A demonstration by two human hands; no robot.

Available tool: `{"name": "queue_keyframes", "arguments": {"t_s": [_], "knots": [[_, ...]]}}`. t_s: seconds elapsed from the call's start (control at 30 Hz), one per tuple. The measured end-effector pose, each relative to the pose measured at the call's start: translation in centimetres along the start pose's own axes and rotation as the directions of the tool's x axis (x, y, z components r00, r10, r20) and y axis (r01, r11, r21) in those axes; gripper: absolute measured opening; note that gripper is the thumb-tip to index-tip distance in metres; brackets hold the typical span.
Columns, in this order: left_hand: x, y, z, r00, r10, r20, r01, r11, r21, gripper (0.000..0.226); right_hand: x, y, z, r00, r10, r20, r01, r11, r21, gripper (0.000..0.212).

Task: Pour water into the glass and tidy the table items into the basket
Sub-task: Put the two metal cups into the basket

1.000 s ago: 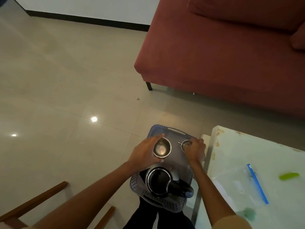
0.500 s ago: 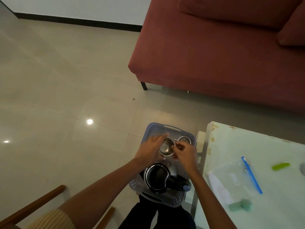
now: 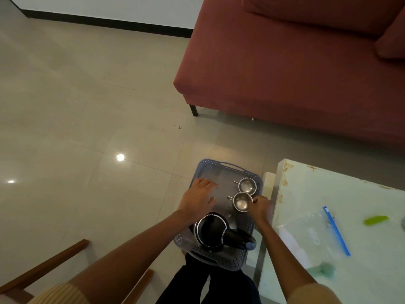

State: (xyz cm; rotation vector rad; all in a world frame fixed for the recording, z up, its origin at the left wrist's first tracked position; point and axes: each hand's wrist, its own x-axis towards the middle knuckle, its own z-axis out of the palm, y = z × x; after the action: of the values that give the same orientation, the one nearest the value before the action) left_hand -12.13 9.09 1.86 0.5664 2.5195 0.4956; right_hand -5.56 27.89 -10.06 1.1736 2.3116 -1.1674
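A grey perforated basket point(image 3: 219, 164) rests on my lap, left of the table. Inside it stand two small steel cups: the far one point(image 3: 247, 185) near the basket's right wall, the near one point(image 3: 241, 201) just in front of it. A black electric kettle point(image 3: 211, 230) sits at the basket's near end, lid open, handle pointing right. My right hand point(image 3: 260, 208) pinches the rim of the near cup. My left hand point(image 3: 200, 197) hovers over the basket's left side, fingers spread and holding nothing.
A pale green glass table point(image 3: 350, 194) stands to the right, carrying a clear zip bag point(image 3: 315, 235) with a blue strip, a green item point(image 3: 375, 220) and a teal item point(image 3: 327, 270). A red sofa point(image 3: 295, 62) is ahead. A wooden chair frame point(image 3: 46, 264) sits at lower left.
My left hand has let go of the near steel cup and drawn left, fingers open. My right hand now holds that cup's rim, and the cup sits just in front of the far one.
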Motion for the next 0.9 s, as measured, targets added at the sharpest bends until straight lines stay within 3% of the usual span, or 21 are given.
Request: {"name": "queue_keyframes", "arguments": {"t_s": [0.1, 0.27, 0.43, 0.6, 0.73, 0.9], "knots": [[-0.3, -0.3, 0.2, 1.0, -0.011, 0.027, 0.011, 1.0, -0.008, 0.038, -0.2, 0.1, 0.5, 0.999, 0.044, 0.024, -0.043, 0.998, -0.055, 0.034], [-0.1, -0.2, 0.1, 0.999, -0.014, 0.042, 0.015, 1.0, -0.018, 0.036, -0.9, 0.1, 0.7, 0.996, 0.083, 0.017, -0.079, 0.984, -0.161, 0.009], [-0.3, -0.3, 0.1, 0.997, -0.029, 0.072, 0.03, 0.999, -0.019, 0.037, -1.2, 0.2, 0.6, 0.997, 0.075, -0.016, -0.077, 0.981, -0.179, 0.024], [-0.5, 0.0, 0.0, 0.993, -0.046, 0.107, 0.05, 0.998, -0.03, 0.036, -1.6, 0.2, -0.2, 1.0, 0.015, -0.013, -0.018, 0.962, -0.271, 0.013], [-0.9, 0.5, 0.0, 0.99, -0.06, 0.128, 0.065, 0.997, -0.033, 0.036, -2.2, 0.3, -1.2, 0.997, 0.007, -0.073, -0.023, 0.975, -0.222, 0.016], [-2.1, 1.3, 0.2, 0.987, -0.071, 0.143, 0.077, 0.996, -0.034, 0.036, -4.0, -0.1, -3.0, 0.99, -0.067, -0.124, 0.064, 0.998, -0.027, 0.016]]}}
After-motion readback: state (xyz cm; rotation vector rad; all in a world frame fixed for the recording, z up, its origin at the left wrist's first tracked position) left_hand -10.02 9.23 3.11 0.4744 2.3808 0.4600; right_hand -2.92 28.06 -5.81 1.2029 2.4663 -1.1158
